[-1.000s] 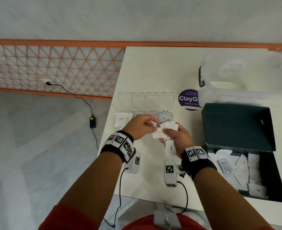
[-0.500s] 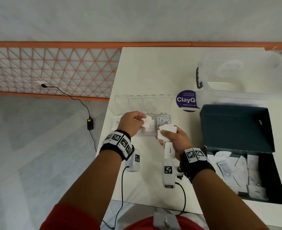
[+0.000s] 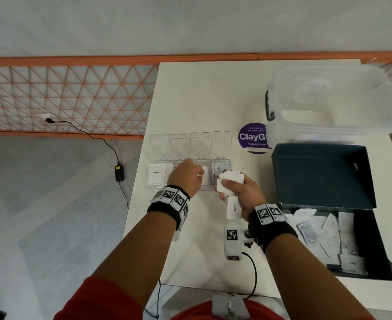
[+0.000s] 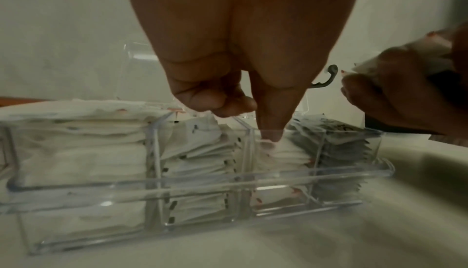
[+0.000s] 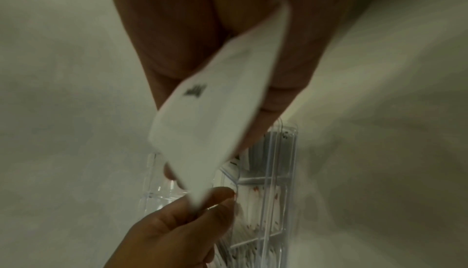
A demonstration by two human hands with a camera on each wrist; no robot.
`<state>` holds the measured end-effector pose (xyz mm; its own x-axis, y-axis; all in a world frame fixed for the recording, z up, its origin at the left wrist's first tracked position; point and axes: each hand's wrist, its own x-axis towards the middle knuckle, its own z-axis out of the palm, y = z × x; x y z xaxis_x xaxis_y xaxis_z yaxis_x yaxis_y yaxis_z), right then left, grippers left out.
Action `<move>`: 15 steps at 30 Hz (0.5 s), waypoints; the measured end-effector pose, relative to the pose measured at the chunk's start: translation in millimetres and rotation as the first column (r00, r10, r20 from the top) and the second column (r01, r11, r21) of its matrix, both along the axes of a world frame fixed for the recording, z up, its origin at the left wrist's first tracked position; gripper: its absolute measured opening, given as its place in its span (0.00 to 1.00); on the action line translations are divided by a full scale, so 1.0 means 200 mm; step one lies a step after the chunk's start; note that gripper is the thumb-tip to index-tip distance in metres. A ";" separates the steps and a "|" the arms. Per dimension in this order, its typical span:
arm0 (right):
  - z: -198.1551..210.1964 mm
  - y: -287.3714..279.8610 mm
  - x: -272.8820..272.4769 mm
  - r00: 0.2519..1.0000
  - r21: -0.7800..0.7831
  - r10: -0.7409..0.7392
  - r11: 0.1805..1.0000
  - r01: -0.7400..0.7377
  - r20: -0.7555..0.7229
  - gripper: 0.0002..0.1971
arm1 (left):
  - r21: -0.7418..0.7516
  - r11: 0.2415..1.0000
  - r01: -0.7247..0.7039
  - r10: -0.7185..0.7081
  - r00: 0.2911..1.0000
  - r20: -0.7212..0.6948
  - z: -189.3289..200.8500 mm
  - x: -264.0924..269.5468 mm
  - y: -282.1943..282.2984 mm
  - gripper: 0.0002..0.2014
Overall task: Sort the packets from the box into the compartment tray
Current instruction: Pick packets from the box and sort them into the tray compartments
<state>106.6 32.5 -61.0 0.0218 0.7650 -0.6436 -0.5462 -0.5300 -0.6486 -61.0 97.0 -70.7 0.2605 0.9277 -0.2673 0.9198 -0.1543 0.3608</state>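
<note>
- White table [image 3: 202, 95] filling the centre and right of the head view, grey floor at left, orange lattice panel along the upper left
- Clear compartment tray [image 3: 191, 144] at frame centre, lids flipped up, four compartments stacked with packets; sugar packets [image 3: 157, 175] in the leftmost one
- Left hand [image 3: 187, 174] over the tray's middle, one finger [image 4: 269, 116] straight and pressing down on the white packets of the third compartment from the left, remaining fingers curled in; whether a packet is pinched cannot be told
- Right hand [image 3: 238, 192] just right of the tray's near edge, fingers and thumb curled around a fan of white packets [image 3: 230, 179]; a pepper packet [image 3: 234, 207] hanging below the palm
- Dark box [image 3: 324, 179] at right of frame, lid standing open, loose packets [image 3: 321, 234] scattered inside
- Lidded clear plastic container [image 3: 333, 100] at upper right, purple round sticker [image 3: 252, 137] between it and the tray
</note>
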 end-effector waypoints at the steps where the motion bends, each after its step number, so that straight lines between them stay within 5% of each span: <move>1: 0.00 0.00 0.00 1.000 0.003 -0.004 1.000 0.004 -0.004 0.16 | 0.000 1.000 0.012 -0.012 1.000 -0.008 0.01 0.00 0.00 0.11; 5: 0.01 0.01 0.00 1.000 0.022 0.002 1.000 -0.001 -0.014 0.14 | 0.002 1.000 0.010 -0.010 0.999 0.036 0.07 0.00 -0.02 0.09; 8: 0.01 0.01 0.00 1.000 0.024 0.008 1.000 -0.008 -0.001 0.16 | 0.034 0.999 -0.019 0.012 0.981 0.194 0.15 0.03 -0.09 0.03; 11: 0.00 0.01 0.02 1.000 0.025 0.015 1.000 -0.016 0.025 0.16 | -0.069 0.995 -0.070 0.091 0.919 0.385 0.24 0.06 -0.17 0.05; 15: -0.03 0.00 0.03 0.994 0.041 0.029 0.999 -0.033 0.108 0.14 | -0.285 0.959 -0.010 0.123 0.915 0.383 0.29 0.11 -0.25 0.18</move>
